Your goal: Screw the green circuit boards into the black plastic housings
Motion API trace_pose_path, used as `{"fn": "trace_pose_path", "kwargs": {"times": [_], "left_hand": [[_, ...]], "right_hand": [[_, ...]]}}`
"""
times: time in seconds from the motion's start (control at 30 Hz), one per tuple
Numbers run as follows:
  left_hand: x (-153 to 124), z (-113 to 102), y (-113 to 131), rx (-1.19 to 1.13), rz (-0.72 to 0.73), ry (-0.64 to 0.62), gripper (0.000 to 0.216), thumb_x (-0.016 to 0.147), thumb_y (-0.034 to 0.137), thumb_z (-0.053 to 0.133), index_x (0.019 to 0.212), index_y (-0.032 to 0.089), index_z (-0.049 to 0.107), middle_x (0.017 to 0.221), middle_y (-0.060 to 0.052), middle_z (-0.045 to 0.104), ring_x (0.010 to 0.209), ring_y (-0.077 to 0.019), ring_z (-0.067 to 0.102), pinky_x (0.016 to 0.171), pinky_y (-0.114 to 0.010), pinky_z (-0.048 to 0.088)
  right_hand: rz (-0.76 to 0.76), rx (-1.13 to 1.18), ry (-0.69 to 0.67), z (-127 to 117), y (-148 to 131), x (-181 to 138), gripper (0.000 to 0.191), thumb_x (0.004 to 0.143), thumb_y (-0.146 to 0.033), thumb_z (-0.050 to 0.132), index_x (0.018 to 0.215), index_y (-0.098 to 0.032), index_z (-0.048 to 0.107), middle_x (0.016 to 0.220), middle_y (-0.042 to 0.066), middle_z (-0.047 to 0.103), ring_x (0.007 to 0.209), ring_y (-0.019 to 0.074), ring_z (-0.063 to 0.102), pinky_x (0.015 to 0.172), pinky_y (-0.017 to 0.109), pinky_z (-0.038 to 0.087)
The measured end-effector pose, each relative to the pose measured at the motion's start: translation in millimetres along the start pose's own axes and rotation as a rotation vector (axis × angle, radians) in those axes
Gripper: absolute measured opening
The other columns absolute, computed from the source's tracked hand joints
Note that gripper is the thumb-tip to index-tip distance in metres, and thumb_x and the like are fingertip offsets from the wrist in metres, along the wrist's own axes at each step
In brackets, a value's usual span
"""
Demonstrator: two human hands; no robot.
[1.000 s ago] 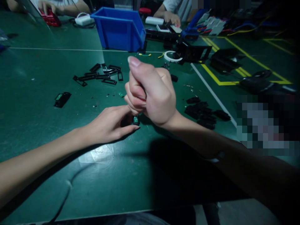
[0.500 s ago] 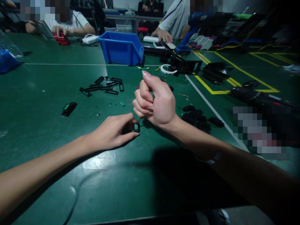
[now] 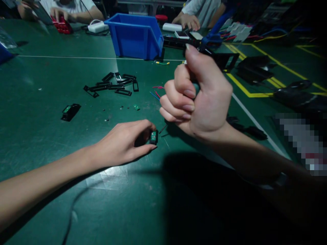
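My left hand [image 3: 125,141] rests low on the green table, thumb and fingers pinching a small black housing with a green circuit board [image 3: 153,136] in it. My right hand [image 3: 204,95] is a fist raised just to the right, thumb up. From the fist's underside juts a thin dark tool tip [image 3: 162,128], pointing down at the housing but apart from it; the rest of the tool is hidden in the fingers. Red and blue wires [image 3: 156,95] lie behind the right hand. To the left sits another black housing with a green board [image 3: 71,112].
Several black rectangular frames [image 3: 114,85] lie beyond my left hand, near a tiny green board [image 3: 136,107]. A blue bin [image 3: 135,37] stands farther back. Black parts [image 3: 255,132] lie beside my right wrist. Across the table, co-workers' hands touch a red object [image 3: 61,25] and white items.
My right fist has lifted and moved right, drawing the tool tip away from the housing. The left hand keeps its pinch. The view has tilted down slightly.
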State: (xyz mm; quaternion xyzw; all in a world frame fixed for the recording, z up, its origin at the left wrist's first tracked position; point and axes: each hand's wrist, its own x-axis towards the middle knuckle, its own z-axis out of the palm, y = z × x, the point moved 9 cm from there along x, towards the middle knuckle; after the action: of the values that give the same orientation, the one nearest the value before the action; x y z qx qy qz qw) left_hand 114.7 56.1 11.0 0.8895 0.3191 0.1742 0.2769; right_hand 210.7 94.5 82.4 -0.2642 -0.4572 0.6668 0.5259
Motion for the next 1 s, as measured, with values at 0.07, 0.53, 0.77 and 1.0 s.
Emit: {"fn": "trace_pose_path", "kwargs": {"times": [0.07, 0.53, 0.77, 1.0], "left_hand": [[0.2, -0.5, 1.4, -0.004, 0.002, -0.002, 0.03, 0.097, 0.033, 0.067, 0.123, 0.019, 0.059, 0.092, 0.001, 0.064, 0.073, -0.0111, 0.056, 0.066, -0.023, 0.042], [-0.4, -4.5, 8.9, 0.001, 0.057, 0.006, 0.039, 0.087, 0.012, 0.063, 0.126, 0.017, 0.06, 0.104, 0.0, 0.063, 0.083, -0.0121, 0.058, 0.074, -0.025, 0.045], [-5.9, -6.2, 8.3, 0.143, 0.073, 0.111, 0.027, 0.099, 0.039, 0.068, 0.112, 0.015, 0.064, 0.102, -0.005, 0.063, 0.087, -0.017, 0.063, 0.078, -0.03, 0.051], [-6.9, -1.5, 14.8, 0.19, 0.169, 0.061, 0.023, 0.105, 0.035, 0.058, 0.117, 0.018, 0.067, 0.113, -0.009, 0.068, 0.101, -0.0201, 0.069, 0.09, -0.031, 0.057]], "right_hand": [[0.02, 0.006, 0.014, -4.9, 5.8, 0.6, 0.07, 0.111, -0.037, 0.027, 0.044, -0.02, 0.034, 0.036, -0.005, 0.021, 0.028, 0.009, 0.014, 0.031, 0.022, 0.013], [0.076, -0.047, -0.089, -16.0, 26.7, -3.4, 0.061, 0.107, -0.032, 0.039, 0.047, -0.022, 0.039, 0.038, -0.006, 0.026, 0.03, 0.0079, 0.02, 0.034, 0.024, 0.015], [0.007, -0.128, -0.152, -6.9, 23.4, -12.7, 0.059, 0.106, -0.034, 0.049, 0.05, -0.022, 0.036, 0.039, -0.007, 0.027, 0.033, 0.0062, 0.027, 0.041, 0.027, 0.022], [0.009, -0.173, -0.203, -1.6, 17.8, -16.3, 0.061, 0.105, -0.037, 0.056, 0.048, -0.02, 0.039, 0.041, -0.007, 0.032, 0.037, 0.0054, 0.034, 0.043, 0.025, 0.03]]}}
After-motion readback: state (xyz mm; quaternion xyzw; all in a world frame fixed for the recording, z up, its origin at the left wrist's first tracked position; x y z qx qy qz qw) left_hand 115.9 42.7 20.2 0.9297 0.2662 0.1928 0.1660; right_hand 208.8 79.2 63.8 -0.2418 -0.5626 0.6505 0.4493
